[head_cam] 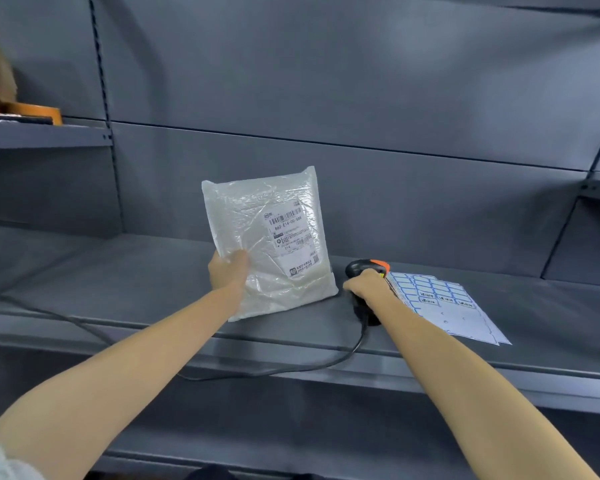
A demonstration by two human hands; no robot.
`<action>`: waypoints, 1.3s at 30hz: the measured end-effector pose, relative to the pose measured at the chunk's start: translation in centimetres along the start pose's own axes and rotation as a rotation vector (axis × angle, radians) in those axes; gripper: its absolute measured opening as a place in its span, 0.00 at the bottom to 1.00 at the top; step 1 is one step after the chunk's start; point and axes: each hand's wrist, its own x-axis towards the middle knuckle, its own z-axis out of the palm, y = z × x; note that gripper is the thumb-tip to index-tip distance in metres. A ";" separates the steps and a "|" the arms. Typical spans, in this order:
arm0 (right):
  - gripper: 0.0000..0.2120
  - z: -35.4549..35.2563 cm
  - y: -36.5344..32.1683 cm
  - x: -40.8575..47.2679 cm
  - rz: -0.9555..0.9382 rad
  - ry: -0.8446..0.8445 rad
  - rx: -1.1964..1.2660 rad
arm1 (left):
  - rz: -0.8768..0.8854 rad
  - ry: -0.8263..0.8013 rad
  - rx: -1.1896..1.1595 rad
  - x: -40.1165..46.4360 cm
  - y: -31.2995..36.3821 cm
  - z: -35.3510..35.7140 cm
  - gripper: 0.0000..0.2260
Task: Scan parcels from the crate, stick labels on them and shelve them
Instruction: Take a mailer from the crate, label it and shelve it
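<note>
The left hand (227, 271) grips a white bubble-mailer parcel (269, 242) by its lower left edge and props it nearly upright on the grey shelf (118, 271), its bottom edge touching the shelf and the printed shipping label (293, 235) facing the person. The right hand (368, 284) is curled round the handle of a black and orange scanner (365, 267), which stands just beside the parcel's right corner, its cable (274, 370) trailing off over the shelf's front lip. Sheets of blue-bordered stickers (440, 299) lie flat just to the right of the scanner. The step in hand looks to be the scan. To do it well, the scanner should be lifted and aimed squarely at the barcode near the top of the shipping label, while the left hand keeps the parcel steady and the crinkled film taut, since glare or wrinkles across the bars could spoil the read. The cable must run free so it does not drag the stickers.
</note>
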 end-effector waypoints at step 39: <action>0.05 0.3 1.8 -15.6 -0.574 -0.060 0.938 | 0.108 -0.166 0.080 -0.3 -1.6 2.4 0.12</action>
